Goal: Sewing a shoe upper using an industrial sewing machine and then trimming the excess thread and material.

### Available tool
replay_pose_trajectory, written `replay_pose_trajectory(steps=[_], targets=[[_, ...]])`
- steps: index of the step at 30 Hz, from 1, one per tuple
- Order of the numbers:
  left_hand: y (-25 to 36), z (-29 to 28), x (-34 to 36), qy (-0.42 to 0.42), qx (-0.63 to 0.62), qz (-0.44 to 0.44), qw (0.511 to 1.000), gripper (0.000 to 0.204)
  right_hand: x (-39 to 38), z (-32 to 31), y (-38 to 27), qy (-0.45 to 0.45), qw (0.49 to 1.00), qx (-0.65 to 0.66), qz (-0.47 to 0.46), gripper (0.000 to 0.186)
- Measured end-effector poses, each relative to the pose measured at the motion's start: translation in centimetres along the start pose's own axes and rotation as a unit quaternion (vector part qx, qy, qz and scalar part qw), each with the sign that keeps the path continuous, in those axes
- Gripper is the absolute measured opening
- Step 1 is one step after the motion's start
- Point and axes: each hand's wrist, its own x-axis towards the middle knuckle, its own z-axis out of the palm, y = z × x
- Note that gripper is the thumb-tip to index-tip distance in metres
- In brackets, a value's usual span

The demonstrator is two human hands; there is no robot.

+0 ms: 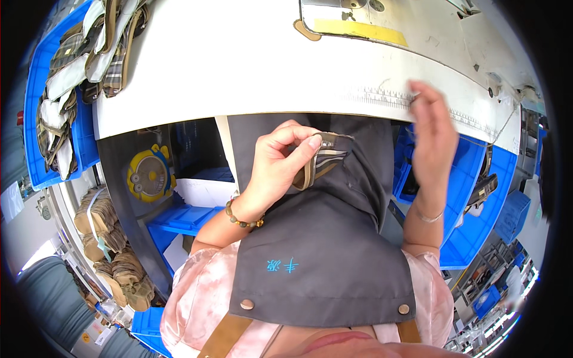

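Observation:
My left hand (280, 156) is in front of my dark apron (316, 238), just below the white table's edge. Pinched between its thumb and fingers is a small zippered fabric piece (325, 162) with brown and grey stripes. A metal zipper runs along its side, and part of it is hidden behind the fingers. On the right, my right hand (431, 134) is raised by the table edge, near a printed ruler scale (382, 97). It is smeared by motion, but its fingers look stretched upward and nothing shows in them.
The white table (227, 65) spans the far side, with a sewing machine bed (358, 27) at the back. A blue bin (36, 113) of plaid pieces stands at left, above bundled brown pieces (98, 221). Another blue bin (477, 209) is at right.

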Motion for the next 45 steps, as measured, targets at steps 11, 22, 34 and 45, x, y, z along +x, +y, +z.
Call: replay_pose_trajectory(steps=[11,22,34,45], targets=[[-0.1,0.2,-0.3,0.019,0.035,0.020,0.999,0.012,-4.8,4.0,-1.7,-0.062,0.985,-0.071,-0.144,0.027],[-0.1,0.4,-0.4,0.019,0.062,0.027,0.998,0.010,-4.7,4.1,-1.7,-0.076,0.974,-0.122,-0.173,0.027],[-0.3,0.3,-0.4,0.015,0.062,0.031,0.998,0.011,-4.6,4.3,-1.7,-0.085,0.975,-0.128,-0.160,0.027],[-0.2,-0.2,-0.3,-0.001,0.109,0.054,0.993,0.010,-4.7,5.1,-1.5,-0.072,0.982,-0.087,-0.151,0.023]])
